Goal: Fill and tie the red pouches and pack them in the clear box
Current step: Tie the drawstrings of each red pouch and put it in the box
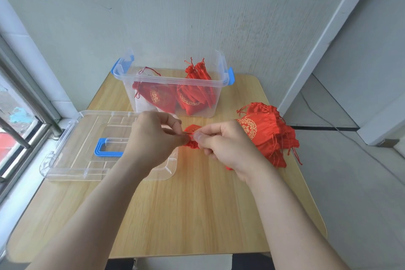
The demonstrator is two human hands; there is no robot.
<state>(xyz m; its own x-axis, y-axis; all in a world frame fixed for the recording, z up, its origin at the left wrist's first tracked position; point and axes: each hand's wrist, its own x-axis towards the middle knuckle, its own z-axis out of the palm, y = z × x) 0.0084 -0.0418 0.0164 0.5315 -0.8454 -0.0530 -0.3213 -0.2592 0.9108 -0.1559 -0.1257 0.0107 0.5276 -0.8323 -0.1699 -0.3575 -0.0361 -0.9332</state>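
Note:
A red pouch [191,138] sits over the middle of the wooden table, mostly hidden between my hands. My left hand [153,138] pinches its gathered neck or drawstring from the left. My right hand [228,144] pinches it from the right, and more red cloth shows under that wrist. A clear box [175,82] with blue latches stands at the back of the table and holds several tied red pouches [166,96]. A pile of flat red pouches [267,131] with gold prints lies at the right, just behind my right hand.
The box's clear lid [72,151] with a blue handle lies flat on the table's left side, partly under my left forearm. A window with bars runs along the left. A white wall stands behind the table [197,215]. A cable crosses the floor at the right.

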